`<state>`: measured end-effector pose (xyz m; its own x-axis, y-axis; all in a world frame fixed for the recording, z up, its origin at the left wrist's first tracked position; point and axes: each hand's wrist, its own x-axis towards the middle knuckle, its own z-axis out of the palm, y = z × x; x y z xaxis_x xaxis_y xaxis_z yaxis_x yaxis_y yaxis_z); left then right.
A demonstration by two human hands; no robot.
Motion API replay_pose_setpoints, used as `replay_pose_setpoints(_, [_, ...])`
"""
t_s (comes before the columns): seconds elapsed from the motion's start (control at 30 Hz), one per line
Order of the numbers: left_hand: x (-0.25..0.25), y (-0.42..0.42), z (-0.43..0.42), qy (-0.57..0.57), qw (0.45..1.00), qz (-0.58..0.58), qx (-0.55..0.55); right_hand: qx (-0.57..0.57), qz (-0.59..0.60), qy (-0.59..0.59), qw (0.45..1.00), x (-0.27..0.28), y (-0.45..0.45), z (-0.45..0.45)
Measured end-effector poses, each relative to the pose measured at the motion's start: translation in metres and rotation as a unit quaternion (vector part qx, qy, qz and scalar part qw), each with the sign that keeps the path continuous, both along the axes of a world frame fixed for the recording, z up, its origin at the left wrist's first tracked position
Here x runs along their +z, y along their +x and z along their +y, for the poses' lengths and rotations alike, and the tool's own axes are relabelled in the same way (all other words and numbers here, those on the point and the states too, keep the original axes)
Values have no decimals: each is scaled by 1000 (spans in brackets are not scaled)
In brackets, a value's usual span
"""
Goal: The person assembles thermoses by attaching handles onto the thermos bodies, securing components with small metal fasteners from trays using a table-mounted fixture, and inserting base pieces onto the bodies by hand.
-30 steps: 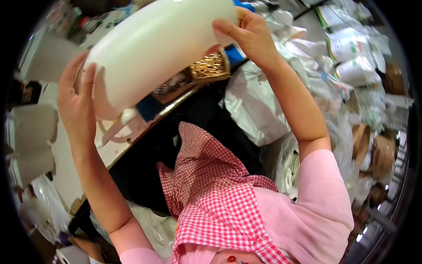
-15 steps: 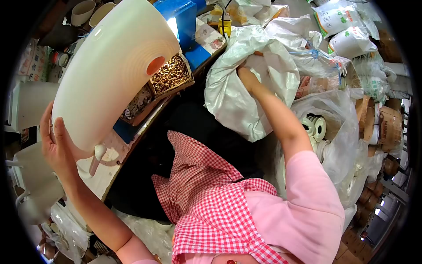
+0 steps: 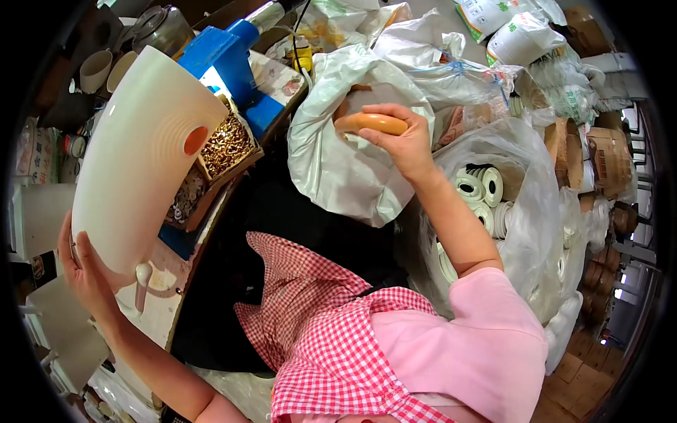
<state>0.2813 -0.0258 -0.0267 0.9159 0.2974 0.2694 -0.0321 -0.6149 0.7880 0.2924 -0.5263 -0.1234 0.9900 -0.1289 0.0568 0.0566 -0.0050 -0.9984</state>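
A large cream plastic shell [image 3: 134, 155] with a round orange-rimmed hole stands tilted at the left. My left hand [image 3: 86, 271] grips its lower end, thumb on the near side and fingers behind. A white handle-like part [image 3: 143, 285] sticks out below the shell. My right hand [image 3: 403, 137] is closed on an orange-tan rounded piece [image 3: 384, 124], above the mouth of a white plastic sack [image 3: 352, 180]. Beside the shell, an open box [image 3: 227, 146] holds brass-coloured screws.
A compartment of small metal parts [image 3: 186, 201] sits below the screws. A blue machine [image 3: 224, 63] stands behind them on the worktable [image 3: 161, 310]. To the right, a clear bag [image 3: 525, 204] holds white ring-shaped parts; packed sacks and cardboard boxes [image 3: 611, 158] lie beyond.
My right hand let go of the shell, reached into the white sack and has come up with the orange-tan piece. The shell, still in my left hand, now stands more upright.
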Motion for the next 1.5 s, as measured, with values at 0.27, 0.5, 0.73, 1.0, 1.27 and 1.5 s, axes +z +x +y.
replay_pose_setpoints(0.27, [0, 0, -2, -61, 998, 5, -2, 73, -12, -51, 996, 38, -19, 25])
replay_pose_setpoints(0.5, [5, 0, -4, 17, 999, -24, -31, 114, 73, 212, 968, 43, -41, 30])
replay_pose_setpoints(0.73, [-3, 2, -4, -34, 998, -42, -21, 469, 185, -450, 737, -36, -105, -5])
replay_pose_setpoints(1.0, [-2, -8, -11, 178, 980, -39, 76, 532, 340, -167, 757, -122, -76, -6])
replay_pose_setpoints(1.27, [2, -13, -16, 170, 984, -15, 53, 506, 145, -130, 840, 16, -27, 104])
replay_pose_setpoints(1.5, [-10, -11, -2, 137, 981, -134, 31, 480, 76, -267, 832, 194, 19, 222])
